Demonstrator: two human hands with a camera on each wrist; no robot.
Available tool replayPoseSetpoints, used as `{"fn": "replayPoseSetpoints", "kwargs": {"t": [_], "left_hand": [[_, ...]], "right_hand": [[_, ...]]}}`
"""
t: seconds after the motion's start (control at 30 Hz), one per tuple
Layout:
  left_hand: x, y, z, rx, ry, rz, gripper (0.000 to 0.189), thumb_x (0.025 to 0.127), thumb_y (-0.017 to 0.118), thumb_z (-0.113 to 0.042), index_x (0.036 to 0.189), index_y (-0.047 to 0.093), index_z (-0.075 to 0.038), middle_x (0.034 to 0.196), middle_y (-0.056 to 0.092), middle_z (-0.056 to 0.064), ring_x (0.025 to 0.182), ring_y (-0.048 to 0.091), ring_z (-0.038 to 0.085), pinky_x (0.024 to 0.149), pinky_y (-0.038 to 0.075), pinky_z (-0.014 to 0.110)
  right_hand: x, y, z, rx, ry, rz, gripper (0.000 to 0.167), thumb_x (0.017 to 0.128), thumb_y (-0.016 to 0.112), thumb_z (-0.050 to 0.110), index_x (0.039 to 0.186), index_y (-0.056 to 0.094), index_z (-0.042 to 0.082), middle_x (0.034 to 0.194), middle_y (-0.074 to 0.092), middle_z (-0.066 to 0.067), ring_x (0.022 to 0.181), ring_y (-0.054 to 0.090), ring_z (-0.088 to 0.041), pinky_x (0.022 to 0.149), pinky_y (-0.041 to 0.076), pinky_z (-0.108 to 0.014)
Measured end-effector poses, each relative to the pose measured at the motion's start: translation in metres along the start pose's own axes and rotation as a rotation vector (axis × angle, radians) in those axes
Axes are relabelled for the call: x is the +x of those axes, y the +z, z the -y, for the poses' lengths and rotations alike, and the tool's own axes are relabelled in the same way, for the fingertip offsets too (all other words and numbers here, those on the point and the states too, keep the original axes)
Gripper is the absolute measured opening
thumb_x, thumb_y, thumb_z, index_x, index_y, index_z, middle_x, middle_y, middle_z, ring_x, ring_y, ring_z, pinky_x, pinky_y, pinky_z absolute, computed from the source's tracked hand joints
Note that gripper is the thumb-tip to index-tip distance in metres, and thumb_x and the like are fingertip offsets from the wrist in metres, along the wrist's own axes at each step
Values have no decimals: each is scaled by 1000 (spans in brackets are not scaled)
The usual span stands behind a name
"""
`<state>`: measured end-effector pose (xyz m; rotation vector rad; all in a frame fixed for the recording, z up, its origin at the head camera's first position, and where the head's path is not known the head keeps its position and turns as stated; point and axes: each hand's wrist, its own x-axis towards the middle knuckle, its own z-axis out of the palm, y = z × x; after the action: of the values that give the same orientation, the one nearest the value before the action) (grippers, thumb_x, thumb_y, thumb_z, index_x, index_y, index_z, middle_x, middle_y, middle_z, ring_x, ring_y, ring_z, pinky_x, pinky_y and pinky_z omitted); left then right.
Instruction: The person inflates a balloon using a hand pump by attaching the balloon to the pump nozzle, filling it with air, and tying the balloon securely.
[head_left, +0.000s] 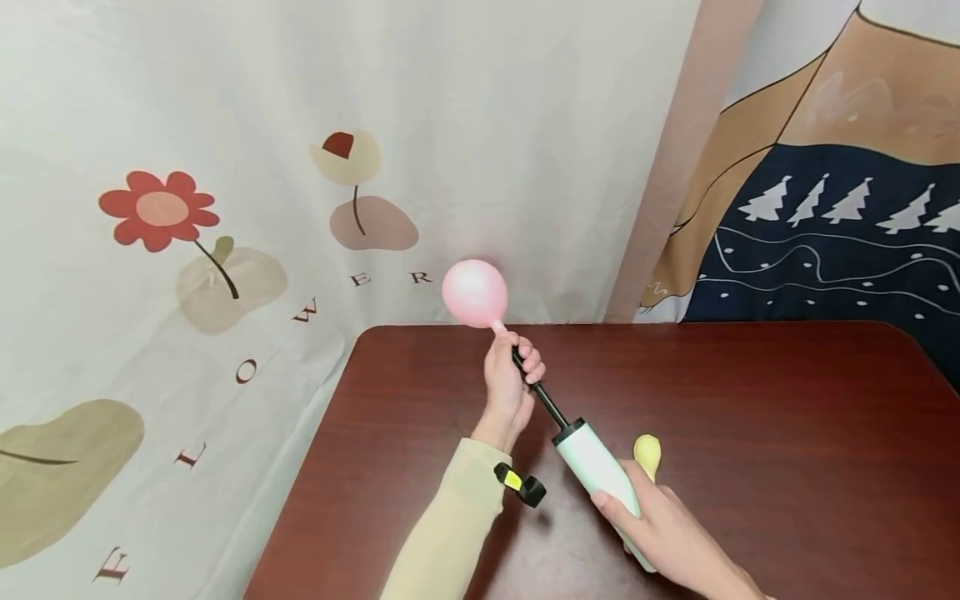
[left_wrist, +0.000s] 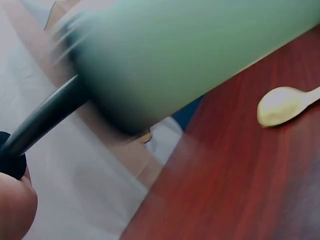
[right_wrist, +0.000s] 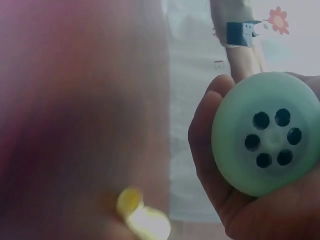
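A pink balloon (head_left: 474,293), partly inflated, stands above my left hand (head_left: 512,379). That hand grips the black handle end of a hand balloon pump, with the balloon's neck pinched at the top of its fingers. The pump's black rod (head_left: 552,405) is drawn out of the pale green barrel (head_left: 600,467). Lower down, my right hand (head_left: 671,529) wraps round the barrel. Its round end (right_wrist: 272,134), with several dark holes, faces the right wrist camera. The nozzle inside the balloon's neck is hidden by the fingers.
A limp yellow balloon (head_left: 647,454) lies on the dark red-brown table (head_left: 787,433), just beyond my right hand. Behind the table hangs a pale curtain (head_left: 540,150) with printed flowers and letters. A black strap device (head_left: 521,485) sits on my left wrist.
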<state>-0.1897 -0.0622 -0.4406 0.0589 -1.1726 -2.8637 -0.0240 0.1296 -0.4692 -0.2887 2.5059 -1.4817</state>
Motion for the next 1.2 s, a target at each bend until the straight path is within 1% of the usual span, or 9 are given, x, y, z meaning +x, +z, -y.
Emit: {"fn": "replayPoseSetpoints", "kwargs": {"t": [0.17,0.27,0.37,0.47,0.57,0.77,0.9,1.1,1.2], "left_hand": [[-15,2,10,71,-53,17,26,107,40,-13,82,47,-13,70,43,-2,52,38,6,46,31,14],[-19,1,11,101,-53,12,24,107,40,-14,84,47,-14,70,44,-2,53,39,7,46,33,15],[-19,0,8,105,-30,21,26,109,39,-17,85,47,-14,71,44,-2,53,39,6,46,33,14],[-16,-2,3,96,-8,26,29,111,38,-17,84,47,-13,70,43,-3,51,39,5,44,32,14],[-11,-6,-5,63,13,16,29,111,37,-15,83,46,-13,69,43,-3,51,38,5,43,31,13],[4,-14,-27,9,59,-14,33,113,38,-18,81,46,-13,69,43,-4,50,38,2,42,30,12],[7,-14,-38,20,82,-19,34,110,38,-13,77,46,-11,68,42,-4,49,37,2,42,28,12],[1,-7,-29,32,40,48,31,111,37,-13,82,46,-13,70,42,-4,51,38,3,44,30,13],[-5,-3,-19,36,6,71,27,110,38,-14,85,46,-13,70,43,-3,52,38,4,45,32,13]], "right_hand": [[22,4,10,97,8,-4,44,105,62,39,134,51,7,78,59,-2,53,61,-15,49,52,-30],[27,7,12,111,35,-10,45,104,62,39,134,52,8,75,60,-3,52,61,-17,49,52,-31],[26,12,13,136,55,-23,44,104,62,39,136,52,9,75,62,-5,55,63,-20,50,52,-30],[19,18,11,158,55,-27,43,105,62,37,138,52,12,75,63,-6,57,63,-20,52,52,-30],[7,21,7,166,57,-1,40,106,61,35,139,51,14,75,62,-5,58,62,-16,54,51,-29],[-22,22,-6,73,4,-5,33,105,61,28,134,53,14,78,59,6,61,58,-4,58,49,-26],[-29,21,-7,69,1,9,36,105,61,28,135,52,10,79,59,6,61,58,-4,58,49,-26],[-20,22,-5,-19,-86,-92,27,103,66,27,127,57,18,82,56,12,68,53,0,62,45,-24],[-9,18,1,50,-41,-55,30,104,64,30,130,55,17,82,59,5,63,57,-5,59,49,-26]]}}
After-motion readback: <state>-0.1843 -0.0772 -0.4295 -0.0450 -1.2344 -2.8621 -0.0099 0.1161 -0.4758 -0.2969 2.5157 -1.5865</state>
